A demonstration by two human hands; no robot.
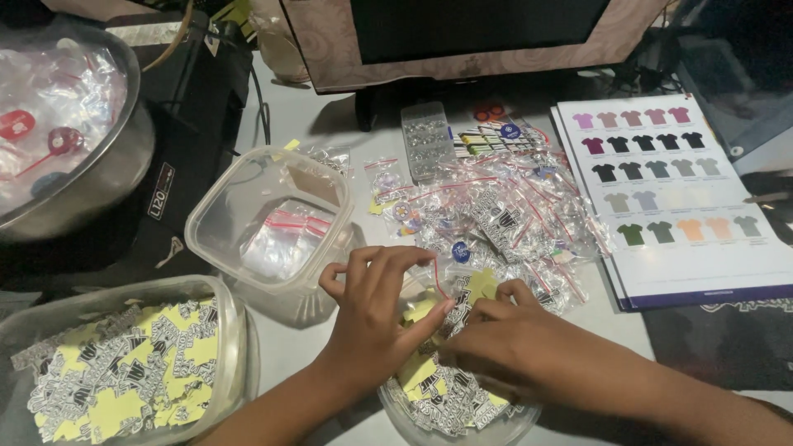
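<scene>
Over the near edge of the desk (pixel 330 124), in the single head view, both hands work above a small clear bowl (pixel 450 417) filled with black-and-white stickers on yellow backing. The left hand (pixel 372 318) has its fingers curled, pinching the red-striped mouth of a small clear zip bag (pixel 436 277) between thumb and forefinger; the right hand (pixel 496 334) is bent close beside it, fingertips closed on what looks like a yellow-backed sticker (pixel 481 285) at the bag's opening, though exactly how it grips is partly hidden. As a judgement from how things lie, the bagging is well under way but far from finished: a heap of filled zip bags (pixel 504 219) lies on the desk just beyond the hands, while the bowl under them is heaped with loose stickers and a larger clear tub (pixel 124 363) at the near left is also full of them. A square clear container (pixel 268 223) between tub and heap holds a bundle of empty red-striped bags. Further off, a steel bowl (pixel 70 136) at the far left holds more clear bags, a colour chart of shirts (pixel 669 190) lies to the right, and a monitor (pixel 471 37) stands behind.
</scene>
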